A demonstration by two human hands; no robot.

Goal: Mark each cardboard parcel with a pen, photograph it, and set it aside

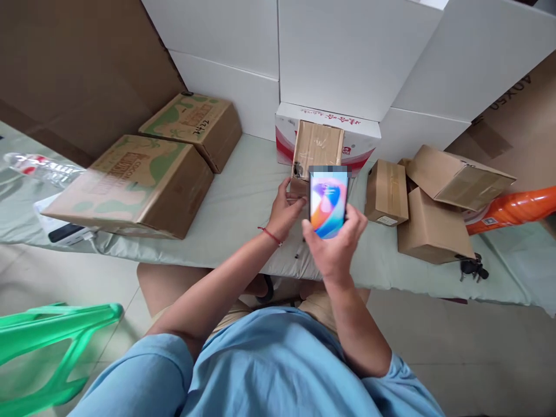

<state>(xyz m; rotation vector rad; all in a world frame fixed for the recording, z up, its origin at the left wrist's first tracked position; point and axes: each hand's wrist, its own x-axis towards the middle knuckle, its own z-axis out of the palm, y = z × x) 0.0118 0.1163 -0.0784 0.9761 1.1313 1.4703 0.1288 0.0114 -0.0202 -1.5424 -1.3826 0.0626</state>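
My right hand (336, 246) is closed around a smartphone (329, 204), held upright with its lit, colourful screen facing me. Part of the screen's top edge is blurred out. My left hand (285, 209), a red cord on its wrist, is at the near lower edge of a small taped cardboard box (319, 142). Its fingers are apart, and some of the tips are hidden by the box and phone; I cannot tell how firmly they touch. The box leans against a white and red carton (284, 136), and the phone covers its lower right part.
Two green-printed cardboard boxes (125, 179) stand left, beside a plastic bottle (41, 168) and white power strip (65, 229). Right are several brown boxes (386, 194), an orange bottle (516, 208) and keys (473, 268). White panels (339, 52) rise behind. A green stool (61, 336) stands lower left.
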